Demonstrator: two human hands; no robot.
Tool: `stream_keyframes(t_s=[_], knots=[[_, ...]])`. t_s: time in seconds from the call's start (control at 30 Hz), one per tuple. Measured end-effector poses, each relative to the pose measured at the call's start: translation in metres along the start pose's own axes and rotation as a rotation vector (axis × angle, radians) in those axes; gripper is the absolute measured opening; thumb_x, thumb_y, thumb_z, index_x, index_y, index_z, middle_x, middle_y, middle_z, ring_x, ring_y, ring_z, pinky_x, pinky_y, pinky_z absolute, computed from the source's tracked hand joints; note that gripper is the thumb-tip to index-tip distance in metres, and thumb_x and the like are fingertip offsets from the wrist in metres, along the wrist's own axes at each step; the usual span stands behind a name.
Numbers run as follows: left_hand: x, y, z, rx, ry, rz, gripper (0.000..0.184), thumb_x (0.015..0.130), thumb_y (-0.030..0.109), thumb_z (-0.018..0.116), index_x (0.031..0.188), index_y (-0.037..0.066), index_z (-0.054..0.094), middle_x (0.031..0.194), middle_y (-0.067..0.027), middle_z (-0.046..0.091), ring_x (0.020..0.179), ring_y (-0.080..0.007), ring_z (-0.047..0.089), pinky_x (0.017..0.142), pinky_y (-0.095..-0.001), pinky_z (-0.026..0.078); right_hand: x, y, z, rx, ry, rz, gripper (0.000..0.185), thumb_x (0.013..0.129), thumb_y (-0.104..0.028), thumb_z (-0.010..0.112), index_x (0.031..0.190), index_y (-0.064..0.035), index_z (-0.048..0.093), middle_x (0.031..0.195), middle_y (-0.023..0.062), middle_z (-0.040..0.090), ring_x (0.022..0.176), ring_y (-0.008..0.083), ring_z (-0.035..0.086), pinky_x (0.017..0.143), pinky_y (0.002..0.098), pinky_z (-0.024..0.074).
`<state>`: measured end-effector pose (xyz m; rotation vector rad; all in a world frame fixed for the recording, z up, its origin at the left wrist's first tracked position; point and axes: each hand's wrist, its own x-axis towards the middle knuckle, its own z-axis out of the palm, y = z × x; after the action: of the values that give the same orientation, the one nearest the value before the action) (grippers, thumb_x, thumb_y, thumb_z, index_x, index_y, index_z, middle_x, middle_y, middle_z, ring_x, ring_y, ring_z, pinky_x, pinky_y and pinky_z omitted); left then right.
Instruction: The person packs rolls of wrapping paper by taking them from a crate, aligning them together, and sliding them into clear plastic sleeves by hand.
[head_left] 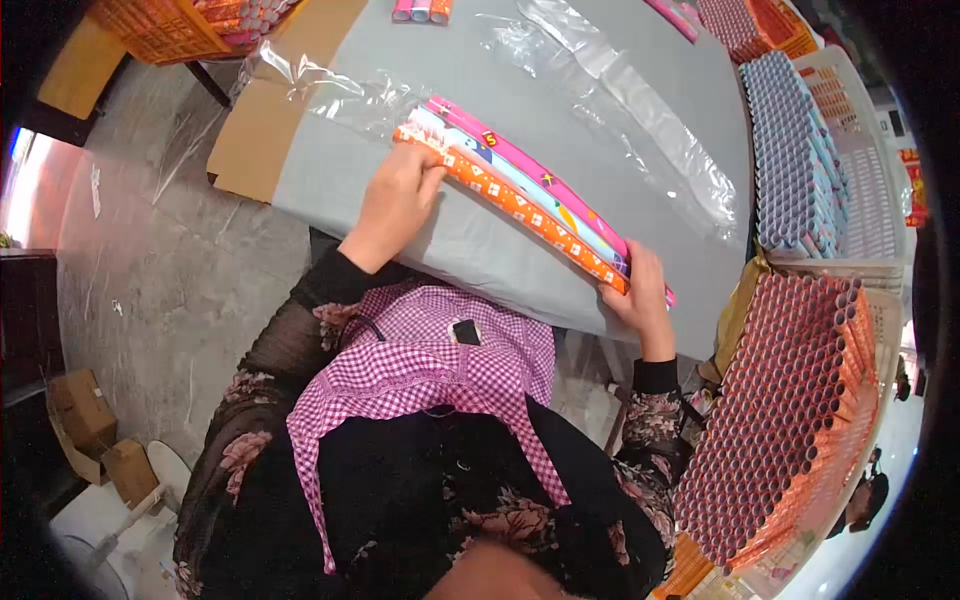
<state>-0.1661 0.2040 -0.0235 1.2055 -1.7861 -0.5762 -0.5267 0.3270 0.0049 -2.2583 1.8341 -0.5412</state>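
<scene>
A bundle of wrapping paper rolls lies slantwise over the near part of the grey-covered table. Closest to me is an orange roll with white prints; behind it show a light blue roll and a pink roll. My left hand is closed round the bundle's left end, thumb on the orange roll. At the right end, my right hand grips the rolls, fingers over the far side. A clear plastic sleeve lies at the left end; whether it covers the roll tips I cannot tell.
More clear plastic sleeves lie across the grey table. Short roll ends show at the far edge. Crates of blue rolls and orange rolls stand on the right. An orange basket is far left, near cardboard.
</scene>
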Motion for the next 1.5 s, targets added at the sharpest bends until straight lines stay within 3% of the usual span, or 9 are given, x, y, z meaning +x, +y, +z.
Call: stream_keyframes(t_s=[0.27, 0.43, 0.57, 1.0, 1.13, 1.2, 1.27, 1.33, 1.5], knots=[[0.002, -0.012, -0.001, 0.204, 0.027, -0.024, 0.023, 0.086, 0.020, 0.068, 0.087, -0.001, 0.060, 0.084, -0.0173, 0.060, 0.080, -0.0389, 0.057, 0.068, -0.0457, 0.045, -0.003, 0.000, 0.004, 0.026, -0.014, 0.054, 0.069, 0.067, -0.024, 0.075, 0.127, -0.0008, 0.049, 0.105, 0.0205, 0.058, 0.097, 0.0377, 0.055, 0.086, 0.0447, 0.0454], [0.016, 0.008, -0.006, -0.551, -0.016, -0.667, 0.037, 0.096, 0.032, 0.059, 0.102, -0.004, 0.060, 0.090, -0.0057, 0.062, 0.080, -0.0141, 0.059, 0.068, -0.0295, 0.050, -0.004, 0.002, 0.007, 0.081, -0.032, 0.049, 0.069, 0.069, -0.023, 0.074, 0.129, 0.0001, 0.048, 0.108, 0.0205, 0.057, 0.100, 0.0361, 0.056, 0.088, 0.0423, 0.0466], [0.020, -0.016, 0.004, -1.058, -0.093, -0.772, 0.045, 0.098, 0.041, 0.055, 0.113, -0.002, 0.055, 0.102, -0.0127, 0.062, 0.083, -0.0214, 0.062, 0.068, -0.0322, 0.054, -0.004, -0.002, 0.003, 0.086, -0.057, 0.084, 0.069, 0.069, -0.022, 0.074, 0.129, -0.0002, 0.048, 0.110, 0.0207, 0.056, 0.102, 0.0362, 0.056, 0.090, 0.0426, 0.0462], [0.009, 0.000, 0.023, -1.206, -0.238, -0.990, 0.049, 0.100, 0.040, 0.051, 0.119, -0.006, 0.052, 0.106, -0.0242, 0.063, 0.091, -0.0325, 0.067, 0.072, -0.0410, 0.059, -0.005, -0.003, 0.005, 0.108, -0.073, 0.102, 0.069, 0.069, -0.021, 0.074, 0.130, -0.0010, 0.047, 0.111, 0.0193, 0.057, 0.104, 0.0358, 0.055, 0.089, 0.0433, 0.0465], [0.018, 0.009, 0.008, -0.754, -0.512, -0.939, 0.044, 0.095, 0.036, 0.059, 0.105, -0.006, 0.059, 0.092, -0.0209, 0.067, 0.076, -0.0322, 0.068, 0.065, -0.0404, 0.056, -0.002, 0.002, 0.006, 0.075, -0.003, 0.003, 0.070, 0.068, -0.020, 0.074, 0.130, -0.0009, 0.047, 0.111, 0.0189, 0.057, 0.102, 0.0362, 0.055, 0.089, 0.0436, 0.0459], [0.023, 0.011, 0.000, 0.268, -0.294, 0.041, 0.040, 0.089, 0.032, 0.065, 0.097, -0.007, 0.060, 0.086, -0.0222, 0.065, 0.073, -0.0362, 0.066, 0.064, -0.0422, 0.053, 0.000, -0.003, 0.002, 0.019, -0.024, 0.009, 0.070, 0.066, -0.019, 0.074, 0.129, -0.0004, 0.047, 0.110, 0.0186, 0.057, 0.101, 0.0376, 0.054, 0.090, 0.0438, 0.0448], [0.037, 0.037, -0.001, 0.260, -0.215, -0.176, 0.033, 0.086, 0.028, 0.065, 0.091, -0.005, 0.061, 0.087, -0.0234, 0.063, 0.079, -0.0388, 0.064, 0.067, -0.0442, 0.051, -0.001, -0.003, 0.004, 0.016, 0.003, -0.017, 0.070, 0.066, -0.019, 0.074, 0.128, 0.0000, 0.047, 0.110, 0.0188, 0.057, 0.101, 0.0384, 0.053, 0.090, 0.0440, 0.0443], [0.052, 0.028, 0.006, 0.483, -0.065, 0.182, 0.030, 0.087, 0.029, 0.065, 0.087, -0.001, 0.063, 0.092, -0.0223, 0.063, 0.084, -0.0386, 0.064, 0.070, -0.0458, 0.052, 0.000, 0.000, 0.005, 0.009, 0.037, -0.050, 0.070, 0.066, -0.019, 0.074, 0.128, 0.0004, 0.047, 0.110, 0.0189, 0.057, 0.100, 0.0391, 0.053, 0.090, 0.0443, 0.0438], [0.069, 0.020, 0.018, 0.659, -0.213, 0.061, 0.016, 0.084, 0.012, 0.057, 0.085, -0.001, 0.066, 0.089, -0.0210, 0.066, 0.079, -0.0369, 0.069, 0.066, -0.0474, 0.056, 0.000, -0.004, 0.004, -0.026, 0.048, -0.050, 0.067, 0.067, -0.018, 0.073, 0.126, 0.0000, 0.048, 0.110, 0.0193, 0.057, 0.099, 0.0392, 0.053, 0.088, 0.0460, 0.0436]])
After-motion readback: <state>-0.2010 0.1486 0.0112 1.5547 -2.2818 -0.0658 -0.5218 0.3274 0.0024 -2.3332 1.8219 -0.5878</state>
